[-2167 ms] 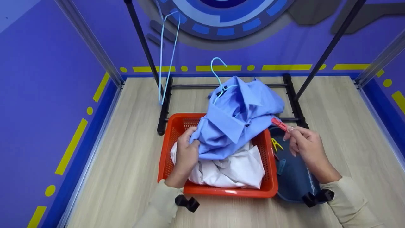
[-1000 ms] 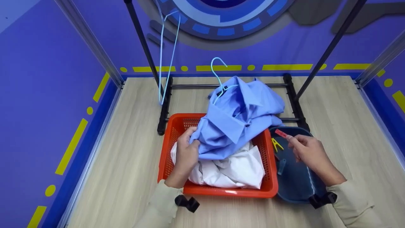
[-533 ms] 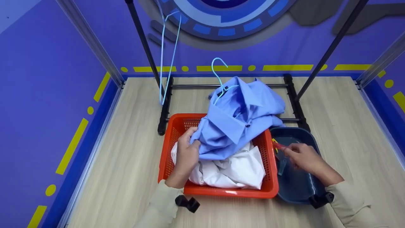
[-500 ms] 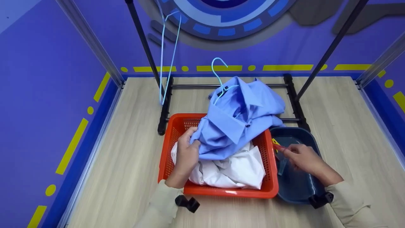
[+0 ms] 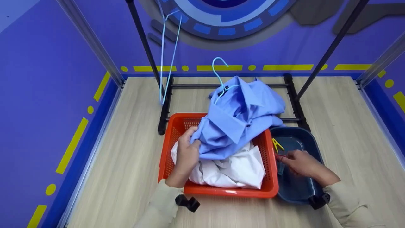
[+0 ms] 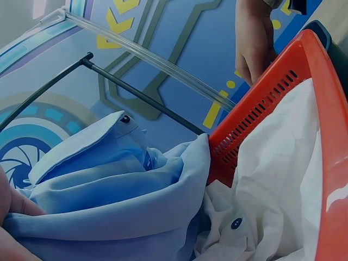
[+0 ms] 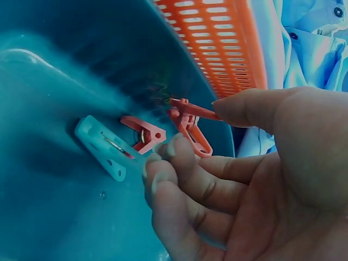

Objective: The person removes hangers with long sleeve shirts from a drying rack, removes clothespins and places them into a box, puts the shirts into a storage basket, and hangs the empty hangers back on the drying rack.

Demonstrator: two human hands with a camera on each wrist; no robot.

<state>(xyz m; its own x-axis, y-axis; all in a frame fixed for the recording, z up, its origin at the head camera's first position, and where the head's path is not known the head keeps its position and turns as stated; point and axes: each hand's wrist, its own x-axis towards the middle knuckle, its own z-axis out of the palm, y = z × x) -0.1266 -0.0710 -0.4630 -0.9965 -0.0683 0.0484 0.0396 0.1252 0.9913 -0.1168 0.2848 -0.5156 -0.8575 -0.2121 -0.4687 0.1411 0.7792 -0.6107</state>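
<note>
My left hand [image 5: 187,154] grips the shoulder part of a blue collared shirt [image 5: 227,123], bunched over the back of the red basket [image 5: 227,192]. A light-blue hanger [image 5: 218,77] sits inside its collar, hook upward. Low in the dark blue basin [image 5: 294,129], my right hand [image 5: 300,163] pinches a red clothespin [image 7: 191,124] between thumb and index finger. Just beyond it in the right wrist view lie another red clothespin [image 7: 145,134] and a teal clothespin [image 7: 102,147]. A yellow clothespin [image 5: 277,145] leans near the basin's left wall.
White cloth [image 5: 242,169] with a dark button fills the front of the basket. Behind stands a black rack; its slanted poles [image 5: 332,47] rise on both sides. Another light-blue hanger [image 5: 162,47] hangs at the left pole. The patterned wall [image 5: 275,53] closes off the back.
My right hand has drawn the red clothespin away from the shirt's edge and lowered it into the basin, past the yellow clothespin. The left hand and shirt have stayed in place.
</note>
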